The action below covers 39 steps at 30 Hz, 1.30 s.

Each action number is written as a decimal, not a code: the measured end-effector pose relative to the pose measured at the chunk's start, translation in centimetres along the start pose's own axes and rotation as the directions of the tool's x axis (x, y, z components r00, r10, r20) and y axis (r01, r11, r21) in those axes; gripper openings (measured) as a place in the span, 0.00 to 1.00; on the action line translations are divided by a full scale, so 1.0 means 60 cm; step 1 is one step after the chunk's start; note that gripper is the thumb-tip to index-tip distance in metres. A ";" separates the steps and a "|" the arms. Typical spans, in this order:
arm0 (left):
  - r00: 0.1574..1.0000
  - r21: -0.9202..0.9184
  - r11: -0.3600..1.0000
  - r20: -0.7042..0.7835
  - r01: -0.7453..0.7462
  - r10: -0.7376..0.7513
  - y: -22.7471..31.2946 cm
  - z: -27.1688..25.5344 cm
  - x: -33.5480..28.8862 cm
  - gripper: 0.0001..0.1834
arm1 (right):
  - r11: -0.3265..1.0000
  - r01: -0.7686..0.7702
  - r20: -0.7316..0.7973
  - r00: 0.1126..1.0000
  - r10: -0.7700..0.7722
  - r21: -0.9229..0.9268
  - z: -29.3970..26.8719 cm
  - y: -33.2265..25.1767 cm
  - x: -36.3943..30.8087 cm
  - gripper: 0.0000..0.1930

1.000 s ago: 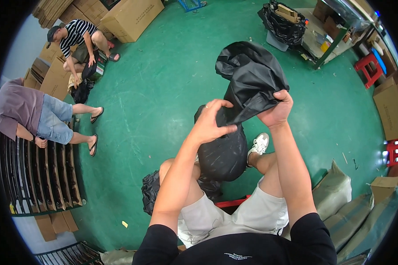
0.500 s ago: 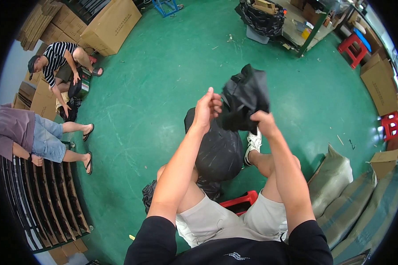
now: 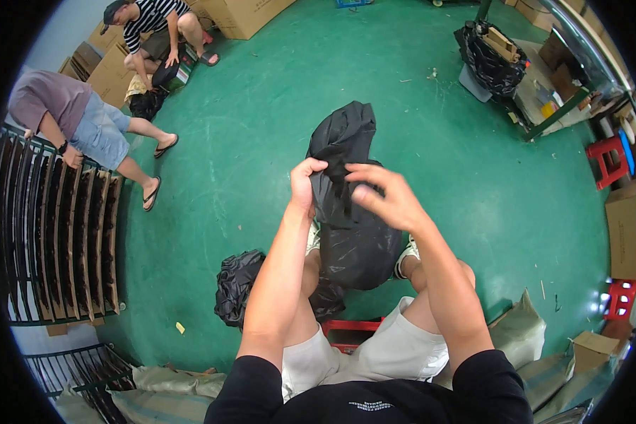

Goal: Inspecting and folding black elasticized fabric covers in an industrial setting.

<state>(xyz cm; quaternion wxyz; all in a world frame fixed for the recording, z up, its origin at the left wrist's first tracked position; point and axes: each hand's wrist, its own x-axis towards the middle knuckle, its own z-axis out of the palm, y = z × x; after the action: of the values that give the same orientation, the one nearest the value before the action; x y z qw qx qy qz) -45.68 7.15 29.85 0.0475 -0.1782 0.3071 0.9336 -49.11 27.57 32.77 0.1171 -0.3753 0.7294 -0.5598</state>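
Observation:
A crumpled, soft black piece of material (image 3: 343, 134), perhaps cloth or a bag, is upright in front of me. My left hand (image 3: 306, 185) grips its left side, thumb on the near face. Beside its right side my right hand (image 3: 390, 196) is open, thumb and fingers apart, slightly blurred; whether a fingertip touches the material I cannot tell. Just below, between my legs, stands a large, full black bag (image 3: 360, 256), its top partly hidden by the held piece. Another crumpled black bag (image 3: 239, 286) lies on the floor left of my left leg.
A red plastic stool (image 3: 353, 326) is under me. At left stand a person in a purple shirt (image 3: 56, 106) and a rack of slats (image 3: 63, 233); behind, a striped-shirted person (image 3: 152, 21) sits by cardboard boxes. Woven sacks (image 3: 519, 328) lean at right. A bench (image 3: 544, 106) stands far right.
My left hand, apart from the black material before, now grips it. My right hand has let go and opened. The material has moved left, and the view has turned.

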 end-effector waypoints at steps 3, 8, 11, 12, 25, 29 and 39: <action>1.000 -0.066 0.998 0.027 -0.005 0.006 -0.011 -0.010 0.003 0.20 | 0.892 -0.120 -0.299 0.916 0.269 0.435 -0.018 0.027 0.021 0.15; 0.938 -0.172 0.965 0.319 0.197 -0.135 0.002 0.042 -0.011 0.29 | 0.954 -0.194 -0.544 0.788 0.290 0.227 -0.039 0.034 0.024 0.28; 0.905 -0.181 0.938 0.366 0.297 -0.216 -0.001 0.057 -0.021 0.31 | 0.773 -0.057 -0.336 0.879 0.339 0.631 -0.057 0.043 0.015 0.36; 0.887 -0.177 0.918 0.374 0.356 -0.272 -0.013 0.057 -0.016 0.31 | 0.688 -0.107 -0.259 0.876 0.407 0.718 -0.067 0.058 -0.004 0.34; 0.761 -0.174 0.828 0.527 0.533 -0.379 0.006 0.069 -0.033 0.24 | 0.347 -0.323 0.116 0.857 0.502 0.880 -0.094 0.078 -0.068 0.27; 0.902 0.128 0.948 0.295 0.290 -0.315 0.034 0.067 -0.051 0.18 | 0.578 -0.203 -0.127 0.869 0.479 0.790 -0.076 0.004 -0.018 0.21; 0.956 0.353 0.936 0.275 -0.004 -0.100 0.057 -0.008 -0.019 0.14 | 0.807 -0.282 -0.140 0.903 0.405 0.519 -0.086 0.008 -0.041 0.20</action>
<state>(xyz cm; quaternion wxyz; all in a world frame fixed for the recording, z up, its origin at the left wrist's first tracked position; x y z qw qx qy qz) -45.15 4.12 31.82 0.1459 -0.0361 0.4535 0.8785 -50.66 33.05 33.48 0.2171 -0.1227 0.6296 -0.7359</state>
